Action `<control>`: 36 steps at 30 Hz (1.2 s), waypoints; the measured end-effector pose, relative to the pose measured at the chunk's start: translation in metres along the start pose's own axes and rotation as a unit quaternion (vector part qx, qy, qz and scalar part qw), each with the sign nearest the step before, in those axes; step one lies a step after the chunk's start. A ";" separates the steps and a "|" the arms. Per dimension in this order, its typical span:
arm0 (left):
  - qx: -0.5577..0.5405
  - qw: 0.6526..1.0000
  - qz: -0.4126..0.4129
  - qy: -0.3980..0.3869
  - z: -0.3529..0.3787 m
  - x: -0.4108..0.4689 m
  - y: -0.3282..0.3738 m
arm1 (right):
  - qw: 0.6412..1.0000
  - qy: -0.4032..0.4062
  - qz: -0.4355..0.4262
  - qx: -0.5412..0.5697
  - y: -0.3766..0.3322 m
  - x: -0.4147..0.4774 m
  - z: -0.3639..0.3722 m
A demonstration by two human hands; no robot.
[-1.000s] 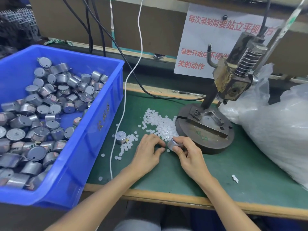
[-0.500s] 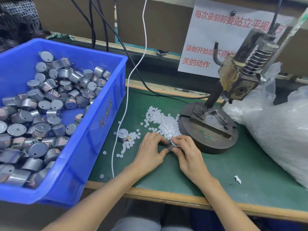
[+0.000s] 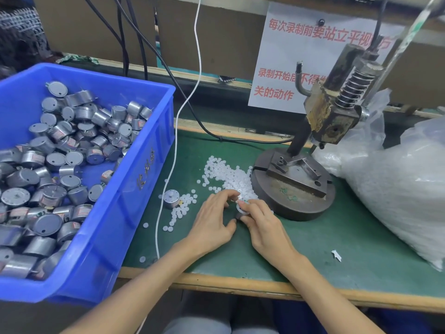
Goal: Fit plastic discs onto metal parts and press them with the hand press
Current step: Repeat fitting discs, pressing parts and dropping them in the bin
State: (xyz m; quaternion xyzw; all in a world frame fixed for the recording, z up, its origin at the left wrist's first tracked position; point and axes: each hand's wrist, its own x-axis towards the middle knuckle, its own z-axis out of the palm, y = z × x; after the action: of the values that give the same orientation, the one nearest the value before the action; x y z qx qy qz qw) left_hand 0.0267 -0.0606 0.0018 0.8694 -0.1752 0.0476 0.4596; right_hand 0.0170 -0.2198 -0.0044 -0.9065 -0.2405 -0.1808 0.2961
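As the disc goes on: the metal part [image 3: 241, 208] is best kept steady with its upper face turned up, so that a disc can be set flat and centred on it before any force is applied; this is judged from the grip, not seen.
Step in hand: fitting is judged to be under way. Pressing is not yet begun, since nothing is seen on the press base [image 3: 296, 196].
Care needed: the discs are small and light. A gentle fingertip push is advised, and a tilted disc should be reseated before the part is carried right to the hand press [image 3: 332, 112].
Right hand [image 3: 262, 225]: placed just below frame centre, with the fingers curled round the metal part from the right and below.
Left hand [image 3: 212, 222]: placed just left of it. The index finger is bent over the part's top, the thumb is laid against its lower side, and the other fingers are loosely curled. Whether a disc lies under the fingertip cannot be told.
Disc pile [image 3: 226, 174]: heaped on the green mat [image 3: 337, 237] just above the hands, touching the base's left edge.
Spare part [image 3: 171, 198]: stood upright left of the hands, among stray discs.
Blue bin [image 3: 134, 189]: set at the left of the frame, filled with more metal parts.
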 end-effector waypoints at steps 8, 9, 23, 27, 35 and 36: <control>0.003 0.989 0.144 0.033 0.010 0.037 0.040 | 0.841 0.123 0.335 0.407 0.004 0.022 -0.041; 0.013 0.988 0.150 0.025 0.015 0.046 0.047 | 0.828 0.139 0.364 0.404 0.010 0.026 -0.050; 0.145 0.986 0.065 0.045 0.065 0.133 0.066 | 0.892 0.130 0.357 0.245 0.058 0.039 -0.088; 0.148 0.986 0.067 0.030 0.068 0.138 0.066 | 0.916 0.165 0.326 0.166 0.066 0.039 -0.099; 0.167 0.982 0.073 0.048 0.068 0.137 0.069 | 0.885 0.320 0.236 0.244 0.058 0.160 -0.233; 0.174 0.981 0.072 0.048 0.067 0.138 0.070 | 0.886 0.285 0.244 0.273 0.056 0.174 -0.246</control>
State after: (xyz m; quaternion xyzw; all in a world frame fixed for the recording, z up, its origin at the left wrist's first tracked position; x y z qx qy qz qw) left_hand 0.1256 -0.1877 0.0516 0.9178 -0.2037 0.1522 0.3050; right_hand 0.1437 -0.3554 0.2388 -0.7291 0.0428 -0.2808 0.6227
